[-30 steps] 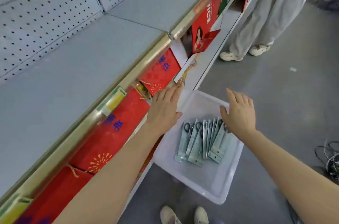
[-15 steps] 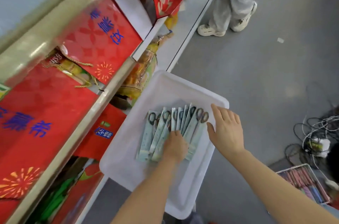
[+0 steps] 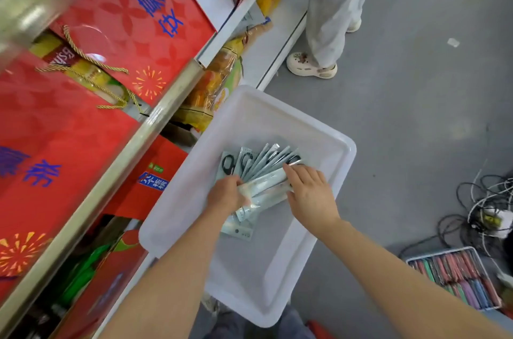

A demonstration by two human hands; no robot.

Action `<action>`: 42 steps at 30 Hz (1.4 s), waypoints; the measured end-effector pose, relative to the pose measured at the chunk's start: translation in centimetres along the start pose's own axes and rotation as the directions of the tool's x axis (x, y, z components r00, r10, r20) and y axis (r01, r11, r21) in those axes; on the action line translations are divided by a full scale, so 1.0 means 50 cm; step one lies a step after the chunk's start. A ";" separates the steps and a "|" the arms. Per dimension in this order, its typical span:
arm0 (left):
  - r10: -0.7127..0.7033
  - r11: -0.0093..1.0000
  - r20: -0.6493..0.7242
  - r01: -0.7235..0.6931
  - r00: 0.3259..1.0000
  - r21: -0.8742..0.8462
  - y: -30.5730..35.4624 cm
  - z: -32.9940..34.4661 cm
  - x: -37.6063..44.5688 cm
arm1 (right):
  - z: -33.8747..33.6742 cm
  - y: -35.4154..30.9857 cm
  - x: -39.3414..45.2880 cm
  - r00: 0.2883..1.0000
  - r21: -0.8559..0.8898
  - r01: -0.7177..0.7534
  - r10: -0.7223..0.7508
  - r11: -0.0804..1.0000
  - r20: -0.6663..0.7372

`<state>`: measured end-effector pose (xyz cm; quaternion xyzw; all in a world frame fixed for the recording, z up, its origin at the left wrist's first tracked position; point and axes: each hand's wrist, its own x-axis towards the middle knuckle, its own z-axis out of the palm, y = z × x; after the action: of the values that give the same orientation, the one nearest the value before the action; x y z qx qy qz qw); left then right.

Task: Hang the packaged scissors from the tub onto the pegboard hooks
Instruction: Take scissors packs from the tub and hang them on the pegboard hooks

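Head view, the only one: both hands are down in the white tub (image 3: 327, 150), which sits on the grey floor (image 3: 416, 89) beside the shelving (image 3: 116, 166). A second ago the left hand (image 3: 226, 195) was up at the shelf edge and the right hand (image 3: 312, 194) hovered over the tub's rim; half a second ago the left had dropped onto the fan of packaged scissors (image 3: 258, 164) while the right waited alongside. Now the left hand's fingers curl closed around the near ends of several packets, at about eight o'clock of the fan, and the right hand lies on the packets at four o'clock, fingers together and flat, pressing or steadying; whether it grips one I cannot tell. The fan looks more bunched than it was.

By my reading, the picking-up step has begun: packets are being gathered, none lifted clear yet. The scissors all remain inside the tub, toward its far half. No pegboard shows in this frame, so hanging is still ahead. Red gift boxes (image 3: 133, 14) fill the shelves at nine to eleven o'clock, and another person's legs (image 3: 333, 5) stand at one o'clock.
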<state>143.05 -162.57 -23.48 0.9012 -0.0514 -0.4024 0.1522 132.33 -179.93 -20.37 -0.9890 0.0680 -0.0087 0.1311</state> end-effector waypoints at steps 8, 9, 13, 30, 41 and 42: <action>0.129 0.938 -0.010 -0.119 0.992 0.324 -0.037 -0.120 0.039 | 0.110 -0.083 0.046 0.956 0.022 0.039 -0.044 0.999 0.291; 0.160 0.946 -0.105 -0.122 0.982 0.301 -0.042 -0.111 0.033 | 0.117 -0.091 0.046 0.958 0.017 -0.001 -0.004 1.000 0.286; 0.126 0.992 -0.616 -0.094 0.778 0.084 -0.075 -0.002 -0.029 | 0.141 -0.116 0.038 0.975 -0.010 -0.098 0.098 0.995 0.201; -0.658 0.192 -0.032 0.126 0.752 -0.973 -0.027 0.142 -0.061 | 0.101 -0.067 0.081 0.792 0.682 -0.585 0.490 0.439 0.364; -0.542 0.462 -0.463 -0.211 0.702 -0.861 -0.053 0.001 -0.183 | -0.014 -0.168 0.104 0.900 0.797 -0.413 0.331 0.441 0.284; -0.540 0.426 -0.479 -0.267 0.692 -0.865 -0.057 -0.021 -0.197 | -0.035 -0.191 0.115 0.911 0.820 -0.387 0.313 0.421 0.269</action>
<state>137.15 -157.49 -16.73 0.7566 0.3135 0.0002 0.5739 139.22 -172.01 -16.22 -0.7540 0.2536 0.0229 0.6055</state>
